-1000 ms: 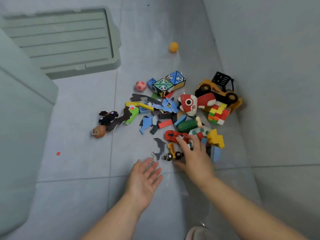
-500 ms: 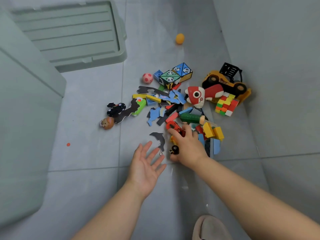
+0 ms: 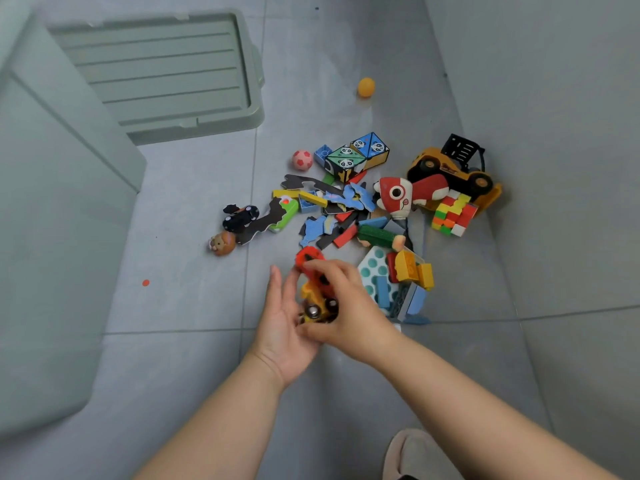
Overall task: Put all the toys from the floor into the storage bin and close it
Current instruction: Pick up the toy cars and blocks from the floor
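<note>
Two hands: the left hand (image 3: 282, 327) and the right hand (image 3: 349, 306) meet low over the floor (image 3: 194, 299), at the near edge of the toy pile (image 3: 346, 216).
Left hand: palm up, fingers straight and slightly spread, laid against the small toys.
Right hand: fingers curled over the red toy car (image 3: 308, 259) and a yellow wheeled toy (image 3: 317, 306), pinching both against the left palm.
Red toy car: its front pokes out past the right fingertips.
Toy pile: panda cubes (image 3: 356, 155), a yellow toy truck (image 3: 450, 168), a red-and-white fish toy (image 3: 398, 195), blocks and puzzle pieces, all on the grey tiles.
Storage bin (image 3: 52, 237): pale green, at the left edge, well apart from the pile; only its outer wall shows.
Lid (image 3: 162, 74): off the bin, flat on the floor beyond it.
Strays: an orange ball (image 3: 366, 87) alone past the pile; a hamster figure (image 3: 221, 242) to its left.
Slipper (image 3: 412, 452): at the bottom edge.
</note>
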